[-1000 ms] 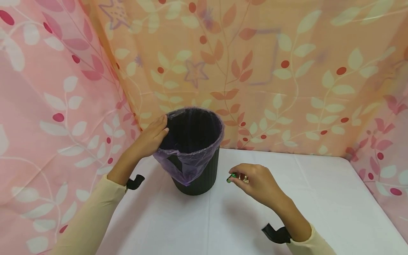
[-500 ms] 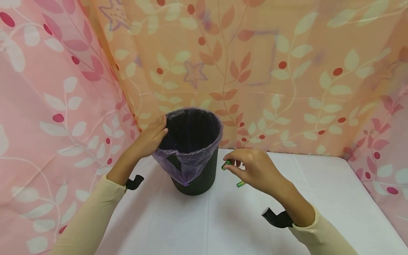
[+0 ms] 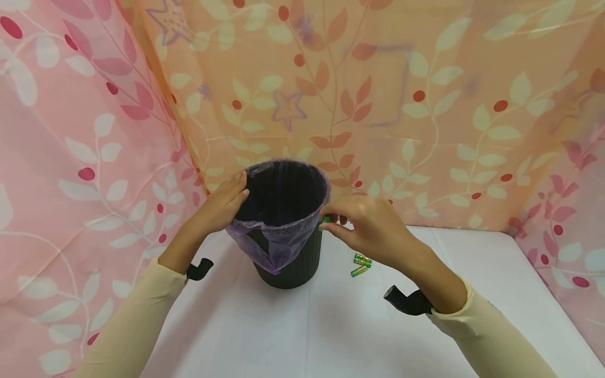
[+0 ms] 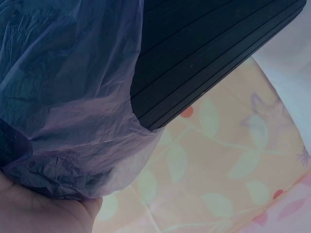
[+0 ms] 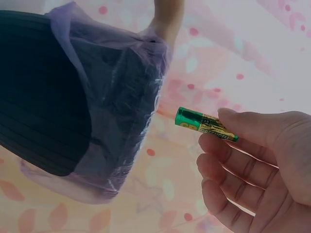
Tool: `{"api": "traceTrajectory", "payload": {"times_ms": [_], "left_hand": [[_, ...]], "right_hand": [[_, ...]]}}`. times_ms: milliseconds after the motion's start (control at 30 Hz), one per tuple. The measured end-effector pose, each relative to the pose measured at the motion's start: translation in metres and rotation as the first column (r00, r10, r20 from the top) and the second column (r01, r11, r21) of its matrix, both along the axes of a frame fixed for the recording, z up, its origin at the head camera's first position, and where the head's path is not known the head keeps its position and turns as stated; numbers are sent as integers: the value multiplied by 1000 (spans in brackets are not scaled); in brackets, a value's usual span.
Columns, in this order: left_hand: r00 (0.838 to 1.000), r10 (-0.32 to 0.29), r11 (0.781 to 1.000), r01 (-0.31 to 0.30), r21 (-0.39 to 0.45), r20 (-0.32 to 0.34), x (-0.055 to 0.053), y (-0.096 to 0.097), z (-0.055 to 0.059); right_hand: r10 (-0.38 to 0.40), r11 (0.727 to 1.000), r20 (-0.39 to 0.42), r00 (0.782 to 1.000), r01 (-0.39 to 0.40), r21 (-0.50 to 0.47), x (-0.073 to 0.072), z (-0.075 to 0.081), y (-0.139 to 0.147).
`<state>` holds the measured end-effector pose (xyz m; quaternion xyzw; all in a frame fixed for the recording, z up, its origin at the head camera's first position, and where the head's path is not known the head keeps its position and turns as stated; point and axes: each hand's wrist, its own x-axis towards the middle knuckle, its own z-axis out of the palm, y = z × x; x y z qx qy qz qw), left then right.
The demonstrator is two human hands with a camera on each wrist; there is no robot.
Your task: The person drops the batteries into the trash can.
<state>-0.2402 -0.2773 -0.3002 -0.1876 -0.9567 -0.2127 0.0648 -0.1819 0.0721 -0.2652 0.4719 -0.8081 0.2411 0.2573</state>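
The right hand [image 3: 371, 227] pinches 1 green-and-gold battery [image 5: 205, 123] between thumb and index finger, its other 3 fingers bent loosely below and holding nothing. That battery is just outside the rim of a black ribbed bin [image 3: 311, 257], apart from the purple liner [image 3: 279, 251] in the right wrist view. The left hand [image 3: 219, 205] rests against the bin's other side, its fingers fairly straight and laid along the lined rim, its palm touching the plastic. The liner folds over the rim and hangs to a point at the front. Right of the bin, at least 2 loose batteries [image 3: 362, 261] lie close together on the white table [image 3: 326, 331]. Cream sleeves [image 3: 137, 320] cover both forearms. Behind the bin hangs an orange leaf-patterned cloth [image 3: 454, 157]; a pink cloth [image 3: 71, 136] hangs at the left.
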Motion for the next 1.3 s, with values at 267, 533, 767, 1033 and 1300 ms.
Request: {"api": "traceTrajectory", "payload": {"times_ms": [267,533,767,1033,1300], "left_hand": [[1000,1,1000,-1,-8,4,0,0,0],[1000,2,1000,-2,-15,10,0,1,1],[1000,-1,1000,1,-10,-3,-1,1,0],[1000,-2,1000,2,-22,-9,-4,0,-2],[1000,-7,1000,7,-12,-6,-4,0,-3]], "right_hand": [[-5,1000,14,1000,5,25,-13,16,-15],[-15,998,39,999,12,61,-38,19,-29],[-68,993,95,993,58,98,-60,19,-41],[-85,988,143,986,65,139,-83,15,-53],[-83,978,161,984,49,204,-102,10,-67]]}}
